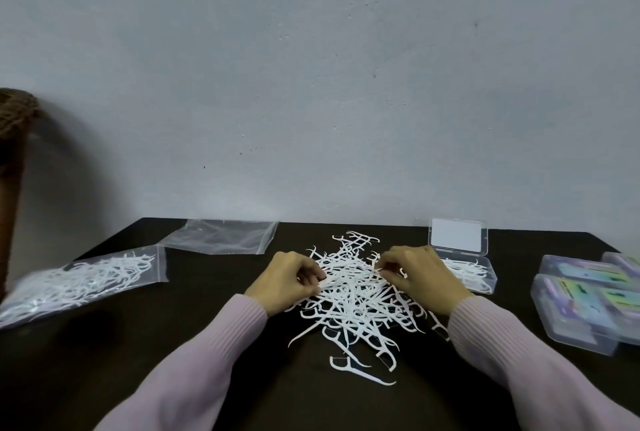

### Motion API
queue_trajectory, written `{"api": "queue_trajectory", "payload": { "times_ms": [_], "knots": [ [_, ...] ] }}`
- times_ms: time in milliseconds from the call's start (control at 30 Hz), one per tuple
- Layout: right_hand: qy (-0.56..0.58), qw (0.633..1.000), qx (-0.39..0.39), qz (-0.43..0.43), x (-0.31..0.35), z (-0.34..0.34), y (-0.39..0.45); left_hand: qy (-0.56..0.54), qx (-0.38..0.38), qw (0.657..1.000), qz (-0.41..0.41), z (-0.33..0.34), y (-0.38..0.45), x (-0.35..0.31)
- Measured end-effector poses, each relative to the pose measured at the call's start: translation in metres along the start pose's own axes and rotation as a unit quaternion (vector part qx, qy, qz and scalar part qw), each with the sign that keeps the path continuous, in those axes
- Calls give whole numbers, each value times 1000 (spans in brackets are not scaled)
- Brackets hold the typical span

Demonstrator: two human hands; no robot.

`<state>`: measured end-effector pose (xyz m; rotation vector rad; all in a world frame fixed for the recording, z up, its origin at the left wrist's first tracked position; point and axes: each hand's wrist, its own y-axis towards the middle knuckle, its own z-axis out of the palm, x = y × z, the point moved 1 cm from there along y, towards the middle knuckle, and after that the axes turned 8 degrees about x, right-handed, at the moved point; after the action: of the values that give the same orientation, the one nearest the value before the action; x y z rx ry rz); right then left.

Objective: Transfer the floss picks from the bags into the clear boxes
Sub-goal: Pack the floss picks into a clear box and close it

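A loose pile of floss picks (353,295) lies at the middle of the dark bench (194,326). The left hand (287,280) pinches picks at the pile's 9 o'clock edge, and the right hand (419,278) pinches picks at its 2 o'clock edge, fingers curled. At 3 o'clock an open clear box (479,280) holds some picks, just behind the right hand. Further right are closed boxes (585,306). At 9 o'clock lies a bag with picks (83,281); at 11 o'clock an empty bag (221,236).
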<state>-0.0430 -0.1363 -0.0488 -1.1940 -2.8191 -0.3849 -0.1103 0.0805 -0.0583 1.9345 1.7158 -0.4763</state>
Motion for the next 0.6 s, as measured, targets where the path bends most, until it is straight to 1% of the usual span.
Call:
{"api": "queue_trajectory", "payload": {
  "times_ms": [100,200,300,400,500,600],
  "knots": [
    [-3,999,44,18,-2,1,-1,19,-8,1000,-1,0,-1,-1],
    [3,998,55,32,6,1,-1,30,-16,999,-6,1,0,-1],
    [-2,998,38,57,26,2,-1,32,-22,999,-19,0,1,-1],
    [-13,997,27,77,42,10,1,19,-46,998,-28,-3,1,-1],
    [5,996,16,89,48,12,2,-15,-76,996,-38,-7,0,-2],
    [12,996,30,87,47,12,2,-59,-91,993,-45,-9,0,-2]
  ]
}}
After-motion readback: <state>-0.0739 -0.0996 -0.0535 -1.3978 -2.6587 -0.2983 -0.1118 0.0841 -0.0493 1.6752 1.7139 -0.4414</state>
